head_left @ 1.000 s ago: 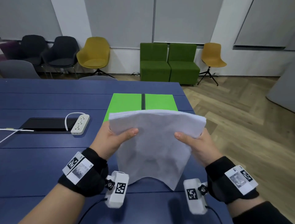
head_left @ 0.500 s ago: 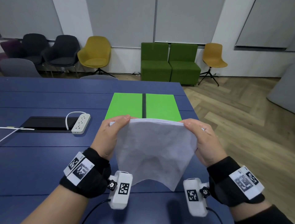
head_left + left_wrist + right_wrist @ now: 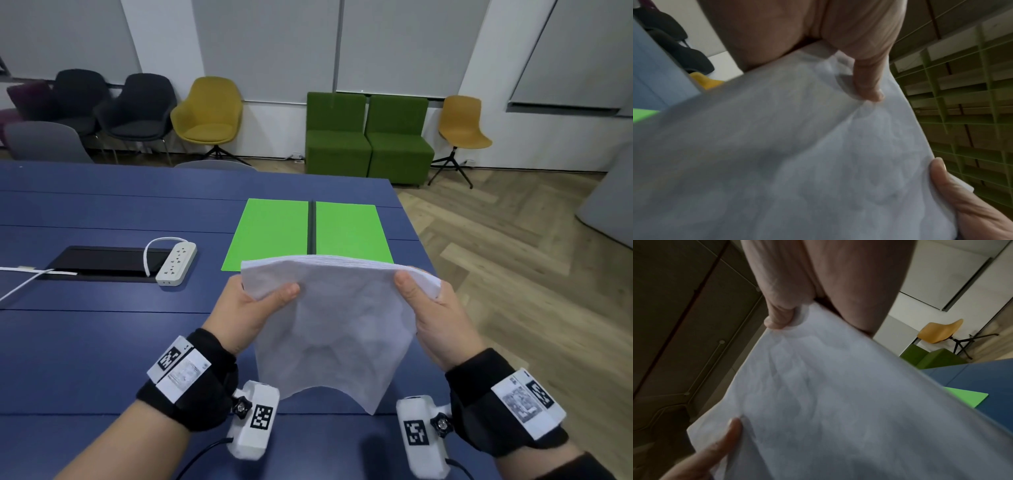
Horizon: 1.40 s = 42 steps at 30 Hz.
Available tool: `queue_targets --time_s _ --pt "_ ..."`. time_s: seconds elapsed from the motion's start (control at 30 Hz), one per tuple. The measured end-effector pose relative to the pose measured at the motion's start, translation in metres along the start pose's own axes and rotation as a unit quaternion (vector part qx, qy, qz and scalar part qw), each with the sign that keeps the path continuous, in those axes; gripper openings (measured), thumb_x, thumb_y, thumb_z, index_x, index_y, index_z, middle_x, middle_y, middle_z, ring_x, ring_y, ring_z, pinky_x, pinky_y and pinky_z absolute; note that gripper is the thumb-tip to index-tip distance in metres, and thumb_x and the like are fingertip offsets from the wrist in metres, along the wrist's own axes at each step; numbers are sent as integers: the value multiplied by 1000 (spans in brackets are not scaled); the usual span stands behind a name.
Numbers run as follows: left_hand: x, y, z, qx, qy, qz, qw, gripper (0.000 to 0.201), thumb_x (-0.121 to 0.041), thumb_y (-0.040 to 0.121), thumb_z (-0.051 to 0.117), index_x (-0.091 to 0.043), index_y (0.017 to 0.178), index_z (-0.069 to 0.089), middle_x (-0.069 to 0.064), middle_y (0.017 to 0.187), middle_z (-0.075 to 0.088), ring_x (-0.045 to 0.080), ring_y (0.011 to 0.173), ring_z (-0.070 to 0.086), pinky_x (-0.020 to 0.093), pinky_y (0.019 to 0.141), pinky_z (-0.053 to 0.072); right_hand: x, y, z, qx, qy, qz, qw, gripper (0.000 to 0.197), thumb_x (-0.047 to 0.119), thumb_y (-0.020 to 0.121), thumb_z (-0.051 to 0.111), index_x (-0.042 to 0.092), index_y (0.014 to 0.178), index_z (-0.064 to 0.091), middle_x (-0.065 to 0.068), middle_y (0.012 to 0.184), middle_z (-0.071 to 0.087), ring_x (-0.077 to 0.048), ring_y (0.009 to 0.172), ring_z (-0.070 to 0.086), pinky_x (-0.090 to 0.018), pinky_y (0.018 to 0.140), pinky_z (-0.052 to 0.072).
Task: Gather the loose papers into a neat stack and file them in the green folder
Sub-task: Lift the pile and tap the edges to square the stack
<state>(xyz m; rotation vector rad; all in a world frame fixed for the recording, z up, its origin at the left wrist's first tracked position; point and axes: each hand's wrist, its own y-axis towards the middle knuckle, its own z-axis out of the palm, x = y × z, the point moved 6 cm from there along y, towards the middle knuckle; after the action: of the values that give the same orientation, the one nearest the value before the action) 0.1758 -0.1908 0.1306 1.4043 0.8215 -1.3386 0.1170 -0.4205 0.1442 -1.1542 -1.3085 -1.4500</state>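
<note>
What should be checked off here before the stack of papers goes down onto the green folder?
1. Both hands grip the stack: ok. The left hand and right hand hold the paper stack at opposite sides, thumbs on the near face.
2. Stack clear of the table: ok, held in the air.
3. Edges squared: not ok. The sheets sag and the lower edge is uneven.
4. Green folder open and flat: ok, both halves bare on either side of the dark spine.
5. Path to the folder: ok. The power strip lies off to its left.
6. Stray sheets left behind: cannot tell.
</note>
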Motion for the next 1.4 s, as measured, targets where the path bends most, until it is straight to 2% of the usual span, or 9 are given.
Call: queue_targets --time_s 0.23,0.33,0.57,0.63,0.8,0.9,1.1,1.23,1.4 --pt "19 -2 -1 -8 -8 -27 1000 26 -15 71 70 -34 86 77 -7 92 78 9 87 72 21 75 55 -8 -2 3 -14 34 1 999 37 51 69 72 20 90 76 -1 91 76 -17 86 69 -34 83 54" --pt "28 -5 -2 -16 0 -32 999 26 -17 69 71 -37 84 77 -10 90 77 7 86 71 21 77 56 -15 -5 3 -26 41 16 999 14 24 82 64 26 83 78 4 86 77 -12 82 71 -27 77 56" --pt "48 -7 -5 -33 8 -61 998 21 -19 69 71 -38 76 77 -14 82 77 3 79 71 20 72 56 -58 -17 0 3 -75 83 994 24 2 90 57 24 88 67 22 80 74 9 78 67 -7 70 49" --pt "48 -5 -6 -40 3 -62 997 16 -15 72 73 -29 74 77 -12 80 77 4 76 71 19 69 57 -69 -18 -3 19 -126 103 987 26 2 89 59 28 87 65 19 80 74 9 80 65 -10 74 48" --pt "46 -1 -10 -51 7 -58 997 9 -18 69 70 -22 77 73 -10 78 77 5 74 71 18 67 57 -93 -24 -17 103 -281 168 939 26 11 89 62 37 83 60 1 104 71 -16 101 65 -34 93 50" --pt "41 1 -8 -31 14 -50 998 12 -12 74 72 -21 81 72 -11 80 77 4 76 71 17 69 56 -93 -22 -22 108 -291 173 935 25 9 88 63 32 78 64 -3 100 73 -20 98 68 -39 91 53" --pt "34 9 -11 -28 0 -45 999 21 -1 80 70 -21 82 75 -10 82 77 6 79 71 20 72 57 -87 -18 -23 115 -222 197 948 26 3 86 63 21 69 68 10 63 72 -7 64 67 -24 67 56" --pt "32 14 -20 -70 -41 -51 995 19 0 83 66 -16 90 71 -7 84 78 10 81 72 23 73 58 -97 -23 -24 122 -205 198 951 11 4 81 65 11 86 72 -2 75 73 -12 68 59 -31 70 55" --pt "34 14 -22 -81 -36 -57 994 13 -10 75 73 -18 86 74 -4 88 78 13 84 73 26 77 58 -113 -29 -24 119 -231 203 944 32 -5 78 63 23 88 73 -8 87 77 -12 73 67 -29 74 57"
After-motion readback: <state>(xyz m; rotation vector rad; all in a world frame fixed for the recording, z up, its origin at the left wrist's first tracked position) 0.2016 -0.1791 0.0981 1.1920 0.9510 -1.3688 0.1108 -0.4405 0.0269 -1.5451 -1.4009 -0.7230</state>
